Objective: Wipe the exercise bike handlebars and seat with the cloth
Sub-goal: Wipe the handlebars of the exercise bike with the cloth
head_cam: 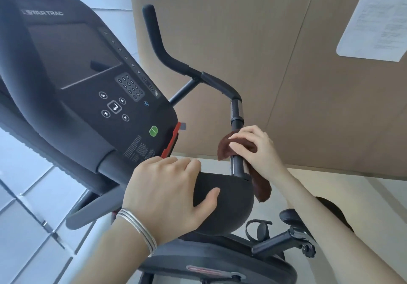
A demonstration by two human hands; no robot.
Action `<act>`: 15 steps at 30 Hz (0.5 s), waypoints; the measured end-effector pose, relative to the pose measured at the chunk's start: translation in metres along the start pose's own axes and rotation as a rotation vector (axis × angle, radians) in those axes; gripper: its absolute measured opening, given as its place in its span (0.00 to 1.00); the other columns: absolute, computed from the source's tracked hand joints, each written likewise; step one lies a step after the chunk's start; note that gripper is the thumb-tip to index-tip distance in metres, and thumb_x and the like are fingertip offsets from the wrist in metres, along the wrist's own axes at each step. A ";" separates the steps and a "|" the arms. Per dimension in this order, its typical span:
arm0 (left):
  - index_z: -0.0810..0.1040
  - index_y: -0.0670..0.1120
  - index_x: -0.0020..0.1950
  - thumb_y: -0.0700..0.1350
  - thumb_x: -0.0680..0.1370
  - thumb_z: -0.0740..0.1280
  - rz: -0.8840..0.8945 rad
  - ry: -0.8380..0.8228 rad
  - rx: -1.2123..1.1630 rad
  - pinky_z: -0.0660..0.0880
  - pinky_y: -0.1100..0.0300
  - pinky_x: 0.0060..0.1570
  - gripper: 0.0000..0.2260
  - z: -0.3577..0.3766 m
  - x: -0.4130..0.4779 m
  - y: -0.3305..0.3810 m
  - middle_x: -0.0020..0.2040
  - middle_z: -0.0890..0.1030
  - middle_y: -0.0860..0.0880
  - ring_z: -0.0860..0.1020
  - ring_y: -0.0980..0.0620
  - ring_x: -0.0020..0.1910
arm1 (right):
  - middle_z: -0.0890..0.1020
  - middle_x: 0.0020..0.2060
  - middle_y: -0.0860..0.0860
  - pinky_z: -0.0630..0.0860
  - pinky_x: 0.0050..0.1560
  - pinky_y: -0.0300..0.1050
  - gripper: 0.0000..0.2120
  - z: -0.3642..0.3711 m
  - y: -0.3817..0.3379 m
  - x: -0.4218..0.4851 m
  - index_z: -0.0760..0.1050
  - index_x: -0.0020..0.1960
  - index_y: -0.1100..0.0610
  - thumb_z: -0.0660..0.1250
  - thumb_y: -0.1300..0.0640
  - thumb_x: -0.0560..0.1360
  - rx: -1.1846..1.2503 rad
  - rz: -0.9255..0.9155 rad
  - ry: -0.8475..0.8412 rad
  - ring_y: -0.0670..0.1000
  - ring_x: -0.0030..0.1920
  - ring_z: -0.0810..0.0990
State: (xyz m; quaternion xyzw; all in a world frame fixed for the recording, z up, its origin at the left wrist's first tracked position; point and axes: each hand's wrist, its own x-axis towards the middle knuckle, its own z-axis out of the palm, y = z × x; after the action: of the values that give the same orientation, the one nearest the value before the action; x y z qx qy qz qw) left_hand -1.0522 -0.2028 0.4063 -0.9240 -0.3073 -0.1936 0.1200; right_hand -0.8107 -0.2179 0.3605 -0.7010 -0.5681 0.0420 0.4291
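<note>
Start at the console (88, 74), the one screen unit in view. Just right of its lower corner, your left hand (165, 195) cups the rounded black pad (231, 200), fingers hooked over the far edge and thumb splayed on the near face. Thin silver bangles (138, 228) sit on that wrist; I cannot count them.

Further right of the console runs the one handlebar (167, 57) in view, bending down to a straight grip. The single brown cloth (223, 148) is wrapped round that grip just above the pad. Your right hand (257, 149) clamps it there, fingers closed over the cloth and bar, and a loose tail hangs below. I cannot pick out the seat.

Counted: two hands, one cloth, one pad, one pedal (293, 220) low and right of the console, one cardboard sheet (286, 63) behind, and one paper label (374, 19) on it.

Risks, as I judge them:
- The hanging tail could snag where the grip meets the pad.
- A light grip would let the cloth slide off the bar.
- Your left hand is close to the green button (153, 131) on the console's lower edge, so a shift could press it.
- The upturned bar end looks easy to miss.
</note>
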 end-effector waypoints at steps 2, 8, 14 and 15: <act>0.76 0.51 0.33 0.63 0.73 0.50 -0.055 -0.025 0.020 0.71 0.60 0.38 0.22 -0.001 0.001 0.006 0.27 0.77 0.55 0.77 0.52 0.29 | 0.75 0.53 0.42 0.60 0.58 0.31 0.10 -0.007 0.002 -0.013 0.79 0.54 0.47 0.63 0.47 0.76 -0.011 -0.119 -0.135 0.47 0.57 0.67; 0.78 0.53 0.43 0.69 0.71 0.43 -0.241 -0.092 0.098 0.67 0.52 0.64 0.30 0.001 0.005 0.048 0.38 0.81 0.56 0.79 0.50 0.41 | 0.70 0.59 0.45 0.60 0.61 0.36 0.21 -0.019 0.016 -0.002 0.74 0.62 0.47 0.53 0.41 0.75 -0.023 -0.150 -0.234 0.48 0.61 0.62; 0.79 0.48 0.45 0.71 0.70 0.45 -0.376 -0.114 0.189 0.66 0.43 0.66 0.33 0.014 0.010 0.087 0.44 0.83 0.49 0.79 0.43 0.47 | 0.74 0.57 0.45 0.60 0.55 0.17 0.15 -0.007 0.027 -0.027 0.77 0.59 0.50 0.61 0.47 0.77 0.199 -0.249 -0.065 0.43 0.58 0.69; 0.79 0.47 0.45 0.71 0.70 0.47 -0.390 -0.105 0.187 0.67 0.43 0.66 0.33 0.016 0.011 0.089 0.44 0.83 0.49 0.79 0.43 0.47 | 0.75 0.57 0.45 0.63 0.56 0.20 0.14 -0.009 0.032 -0.034 0.76 0.59 0.50 0.62 0.48 0.75 0.259 -0.274 -0.063 0.43 0.58 0.71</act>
State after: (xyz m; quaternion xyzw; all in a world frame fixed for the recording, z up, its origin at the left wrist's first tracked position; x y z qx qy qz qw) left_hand -0.9855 -0.2615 0.3878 -0.8406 -0.5026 -0.1358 0.1492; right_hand -0.7934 -0.2503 0.3306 -0.5542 -0.6613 0.0781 0.4994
